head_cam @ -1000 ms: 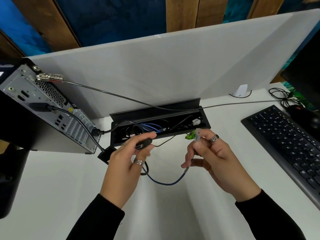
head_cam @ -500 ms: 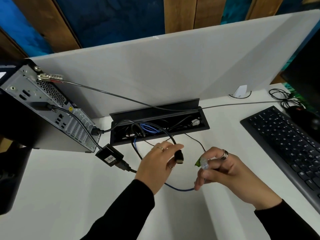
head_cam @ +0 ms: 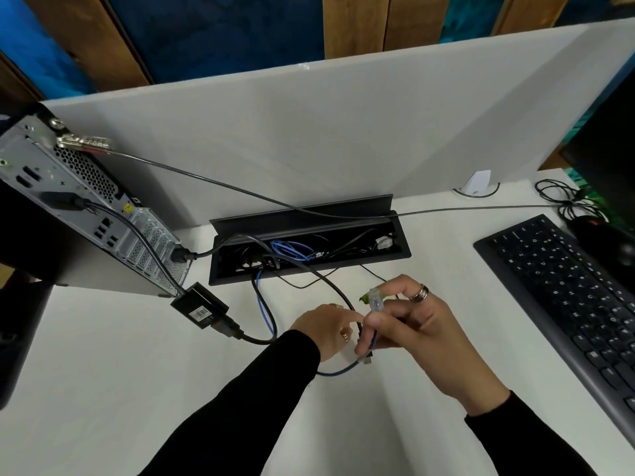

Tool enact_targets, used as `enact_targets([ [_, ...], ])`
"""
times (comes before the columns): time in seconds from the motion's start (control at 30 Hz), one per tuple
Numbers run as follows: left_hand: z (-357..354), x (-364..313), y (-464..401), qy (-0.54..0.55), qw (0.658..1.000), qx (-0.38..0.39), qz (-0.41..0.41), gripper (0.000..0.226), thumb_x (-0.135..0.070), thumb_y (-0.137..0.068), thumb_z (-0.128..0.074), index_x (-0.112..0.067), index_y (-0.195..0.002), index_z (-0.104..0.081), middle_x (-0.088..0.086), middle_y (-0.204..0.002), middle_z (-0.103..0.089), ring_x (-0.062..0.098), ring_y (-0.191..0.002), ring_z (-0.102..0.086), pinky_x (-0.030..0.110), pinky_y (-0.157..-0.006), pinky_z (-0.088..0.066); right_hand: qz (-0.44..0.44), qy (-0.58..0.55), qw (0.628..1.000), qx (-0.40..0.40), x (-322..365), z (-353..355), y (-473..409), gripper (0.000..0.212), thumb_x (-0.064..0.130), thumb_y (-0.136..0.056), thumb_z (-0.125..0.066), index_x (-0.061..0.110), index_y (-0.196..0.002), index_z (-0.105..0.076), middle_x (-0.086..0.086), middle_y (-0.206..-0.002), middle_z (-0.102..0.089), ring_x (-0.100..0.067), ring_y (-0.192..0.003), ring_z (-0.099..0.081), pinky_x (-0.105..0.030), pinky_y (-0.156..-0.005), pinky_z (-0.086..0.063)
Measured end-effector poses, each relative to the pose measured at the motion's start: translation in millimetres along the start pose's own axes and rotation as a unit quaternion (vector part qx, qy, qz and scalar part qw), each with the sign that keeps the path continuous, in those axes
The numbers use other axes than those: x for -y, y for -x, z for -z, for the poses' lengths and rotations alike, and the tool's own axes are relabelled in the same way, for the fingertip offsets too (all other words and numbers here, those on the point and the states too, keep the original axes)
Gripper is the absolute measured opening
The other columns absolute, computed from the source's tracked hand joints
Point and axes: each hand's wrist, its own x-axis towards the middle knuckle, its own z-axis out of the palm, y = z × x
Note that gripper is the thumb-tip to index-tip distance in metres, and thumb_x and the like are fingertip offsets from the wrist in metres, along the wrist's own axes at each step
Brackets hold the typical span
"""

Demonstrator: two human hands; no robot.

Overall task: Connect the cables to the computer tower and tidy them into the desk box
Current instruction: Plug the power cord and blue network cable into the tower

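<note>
The computer tower (head_cam: 86, 214) lies at the left with its rear ports facing me. A black desk box (head_cam: 405, 250) is sunk into the white desk, its lid raised and cables bundled inside. My right hand (head_cam: 422, 334) pinches a blue network cable (head_cam: 264, 310) just below its clear plug (head_cam: 376, 298), which points up. My left hand (head_cam: 324, 331) is beside it, closed on a black cable (head_cam: 330, 281) that runs from the box. That cable's plug end (head_cam: 367, 359) shows under my right fingers. Both hands touch in front of the box.
A black adapter (head_cam: 199, 305) with its lead lies by the tower's corner. A grey lock cable (head_cam: 240, 187) spans from the tower across the box to the right. A keyboard (head_cam: 567, 297) and mouse (head_cam: 598, 235) sit at right. A white partition (head_cam: 343, 132) backs the desk.
Both hands came back from the box toward me. My left hand carried the black plug rightward until it met my right hand; the blue cable's plug stayed in my right fingers.
</note>
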Motion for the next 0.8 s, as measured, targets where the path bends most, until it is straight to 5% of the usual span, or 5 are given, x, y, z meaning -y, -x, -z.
enact_targets([
  [0.17,5.1,18.7,16.5,0.072,0.994,-0.08,0.018,0.04,-0.012,-0.095,-0.04,-0.028,-0.132,-0.045,-0.001,-0.119,-0.056,0.016,-0.109,-0.052,0.02,-0.09,-0.038,0.043,0.018,0.998,-0.036,18.9,-2.6,-15.5,0.014,0.001,-0.084,-0.057,0.013,-0.084,-0.05,-0.015,-0.06,-0.066,-0.026,-0.058,-0.067,-0.014,-0.05,-0.05],
  [0.33,13.9,35.4,62.7,0.031,0.966,-0.257,-0.003,0.04,-0.02,-0.097,-0.039,-0.033,-0.135,-0.042,-0.009,-0.12,-0.054,0.008,-0.106,-0.052,0.015,-0.087,-0.039,0.097,0.053,0.993,-0.032,35.3,-5.2,-40.9,0.012,0.009,-0.083,-0.059,0.018,-0.083,-0.05,-0.012,-0.062,-0.066,-0.03,-0.059,-0.068,-0.039,-0.064,-0.059],
  [0.53,8.4,58.2,88.7,-0.103,0.958,-0.266,-0.027,0.033,-0.025,-0.065,-0.069,-0.034,-0.096,-0.065,-0.018,-0.07,-0.063,-0.001,-0.054,-0.059,0.01,-0.042,-0.038,0.155,0.135,0.978,-0.021,51.0,-16.2,-84.4,0.034,0.01,-0.087,-0.06,0.042,-0.078,-0.055,0.001,-0.065,-0.067,-0.021,-0.058,-0.069,-0.048,-0.062,-0.058],
  [0.7,7.6,67.9,96.1,-0.198,0.948,-0.248,0.016,0.04,-0.028,-0.041,-0.087,-0.03,-0.078,-0.071,-0.011,-0.051,-0.057,0.006,-0.034,-0.052,0.014,-0.031,-0.03,0.155,0.131,0.979,0.021,48.0,-40.8,-117.0,0.036,0.012,-0.087,-0.06,0.046,-0.078,-0.055,0.003,-0.065,-0.067,-0.021,-0.056,-0.069,-0.028,-0.053,-0.053],
  [0.8,6.8,76.9,97.8,-0.237,0.94,-0.244,0.02,0.041,-0.029,-0.034,-0.088,-0.029,-0.072,-0.071,-0.009,-0.046,-0.055,0.009,-0.029,-0.048,0.014,-0.032,-0.025,0.136,0.119,0.982,0.055,35.8,-51.9,-128.8,0.039,0.01,-0.088,-0.059,0.048,-0.077,-0.056,0.003,-0.064,-0.066,-0.024,-0.056,-0.069,-0.029,-0.053,-0.054],
])
